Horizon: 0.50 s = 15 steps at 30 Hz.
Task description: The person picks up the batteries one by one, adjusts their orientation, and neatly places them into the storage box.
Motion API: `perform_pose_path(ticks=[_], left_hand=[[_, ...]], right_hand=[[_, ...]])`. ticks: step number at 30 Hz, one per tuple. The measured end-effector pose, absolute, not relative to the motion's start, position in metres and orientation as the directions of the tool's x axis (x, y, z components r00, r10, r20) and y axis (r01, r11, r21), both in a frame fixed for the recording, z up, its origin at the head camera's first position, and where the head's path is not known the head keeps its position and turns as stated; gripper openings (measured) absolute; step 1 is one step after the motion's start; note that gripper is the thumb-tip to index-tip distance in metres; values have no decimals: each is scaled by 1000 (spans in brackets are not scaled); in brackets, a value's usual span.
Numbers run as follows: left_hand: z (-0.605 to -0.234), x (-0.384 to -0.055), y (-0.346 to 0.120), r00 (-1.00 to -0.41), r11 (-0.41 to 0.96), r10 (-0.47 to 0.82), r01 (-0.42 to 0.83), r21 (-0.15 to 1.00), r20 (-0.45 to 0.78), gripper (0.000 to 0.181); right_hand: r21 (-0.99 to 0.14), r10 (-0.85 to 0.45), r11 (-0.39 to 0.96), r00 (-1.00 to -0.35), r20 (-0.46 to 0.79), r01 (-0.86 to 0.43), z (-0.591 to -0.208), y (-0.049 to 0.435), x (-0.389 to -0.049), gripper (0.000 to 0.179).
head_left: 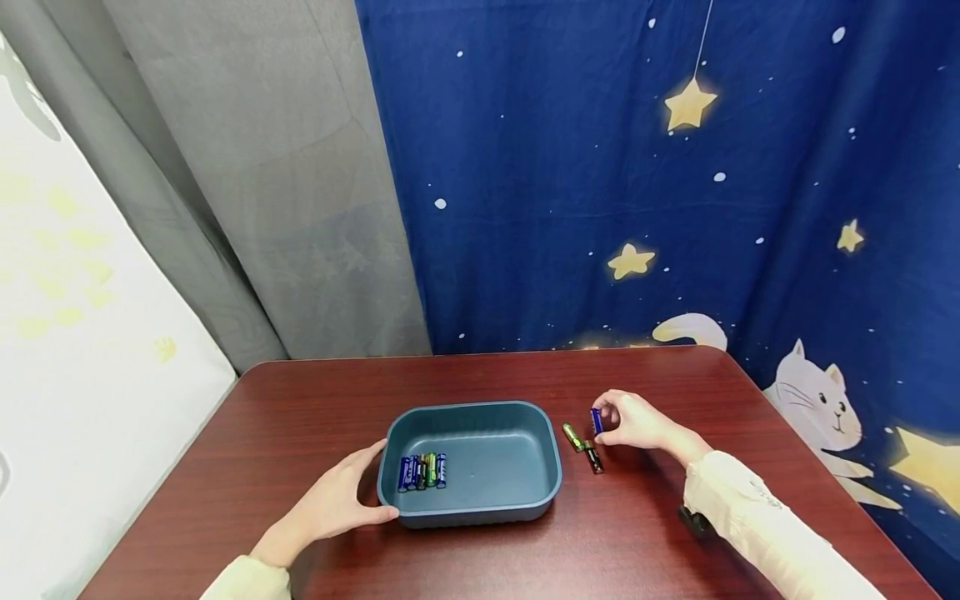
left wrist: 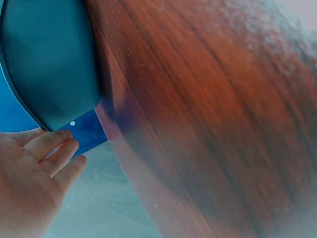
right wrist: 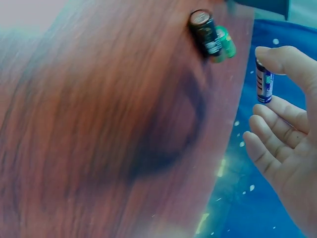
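Observation:
My right hand [head_left: 634, 421] pinches a blue battery [head_left: 596, 421] between thumb and fingers, over the table's right half. The right wrist view shows this blue battery [right wrist: 264, 84] held end to end, with the other fingers spread below it. Just left of this hand, a green battery [head_left: 573, 437] and a black battery [head_left: 594, 457] lie on the table. My left hand [head_left: 339, 493] rests against the left end of a blue-green plastic bin [head_left: 480, 510], thumb by its near corner. Fairly straight fingers touch the bin's outer wall [left wrist: 54, 59] in the left wrist view.
Inside the bin, several batteries [head_left: 422, 472] in blue, black and green stand in a row near its left wall. The reddish-brown wooden table [head_left: 315, 400] ends at the back before a grey curtain [head_left: 322, 250] and a blue starry curtain [head_left: 540, 208].

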<state>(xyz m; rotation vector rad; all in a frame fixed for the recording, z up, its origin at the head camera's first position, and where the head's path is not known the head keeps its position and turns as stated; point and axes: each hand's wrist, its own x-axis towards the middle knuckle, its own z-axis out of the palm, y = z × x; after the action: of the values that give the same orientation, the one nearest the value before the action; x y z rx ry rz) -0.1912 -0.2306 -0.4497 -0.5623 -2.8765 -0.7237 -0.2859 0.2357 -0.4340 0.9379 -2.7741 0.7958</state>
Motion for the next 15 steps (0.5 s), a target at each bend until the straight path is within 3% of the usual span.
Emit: perform_pose_path(ticks=[15], left_hand=[[-450,-192,-231,-923,818,326,383,428,204,95]], right_hand=[[-460,-578,584,-740,344,-669,-406,199,-275,40]])
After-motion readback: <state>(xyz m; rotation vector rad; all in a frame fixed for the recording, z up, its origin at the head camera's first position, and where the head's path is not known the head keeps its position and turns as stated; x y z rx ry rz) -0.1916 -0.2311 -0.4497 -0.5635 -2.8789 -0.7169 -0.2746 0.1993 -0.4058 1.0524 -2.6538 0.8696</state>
